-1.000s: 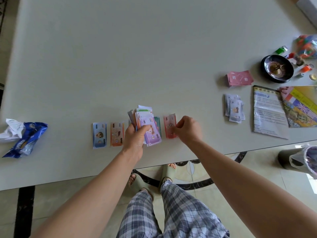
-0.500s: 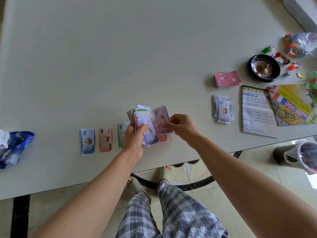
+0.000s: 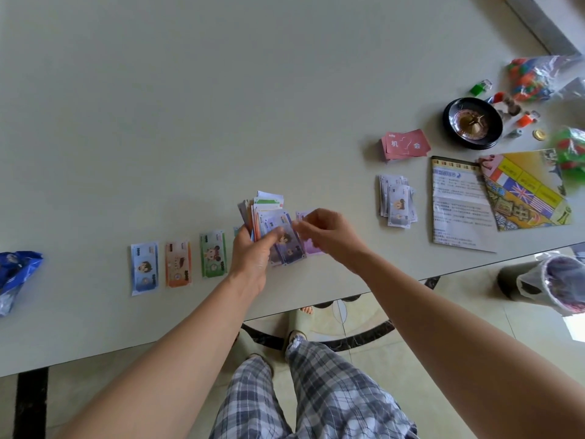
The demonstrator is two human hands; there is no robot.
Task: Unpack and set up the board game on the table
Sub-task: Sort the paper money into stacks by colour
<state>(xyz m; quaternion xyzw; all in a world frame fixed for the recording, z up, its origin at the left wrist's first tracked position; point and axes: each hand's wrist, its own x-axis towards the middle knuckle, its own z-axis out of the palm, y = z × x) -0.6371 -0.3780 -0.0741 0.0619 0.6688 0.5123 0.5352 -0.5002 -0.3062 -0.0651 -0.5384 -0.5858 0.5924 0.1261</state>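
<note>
Purple note [image 3: 311,248], held up a moment ago, now lies on the surface [image 3: 221,106] under my right grip [image 3: 329,236]; whether that grip is clamped I cannot tell. Left grip [image 3: 253,258] clamps the money stack [image 3: 272,213], three notes [image 3: 178,263] beyond it.

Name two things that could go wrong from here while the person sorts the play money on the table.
1. The left hand holds a loose, fanned stack of notes; some might slip out and mix with the sorted ones.
2. The blue note, orange note and green note lie loose near the edge of the table, beside the left forearm; a brush might sweep them off.
</note>
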